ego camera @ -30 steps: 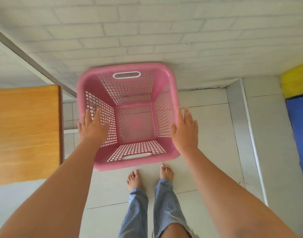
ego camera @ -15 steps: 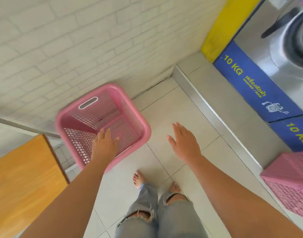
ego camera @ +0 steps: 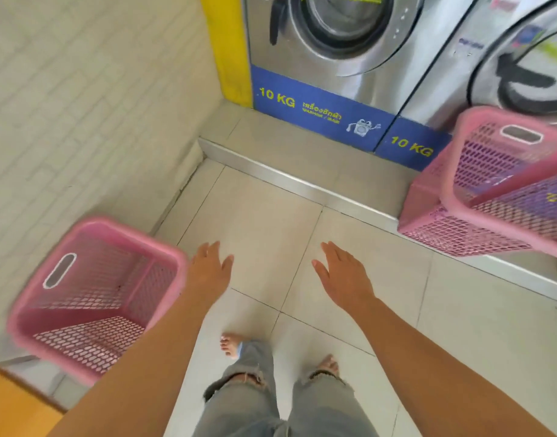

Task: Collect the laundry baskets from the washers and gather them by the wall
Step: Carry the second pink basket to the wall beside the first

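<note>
Both hands, left (ego camera: pixel 209 272) & right (ego camera: pixel 343 275), open w/ nothing held; pink basket (ego camera: pixel 91 298) by wall empty.

"10 KG" in yellow on blue base panel (ego camera: pixel 321 113) of each washer (ego camera: pixel 334 52)

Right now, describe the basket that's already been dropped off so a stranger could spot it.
Find the white brick wall on the left. At its foot sits a pink basket, beside the left hand. Unlike the pink baskets stacked by the washers, it stands alone and empty.
</note>
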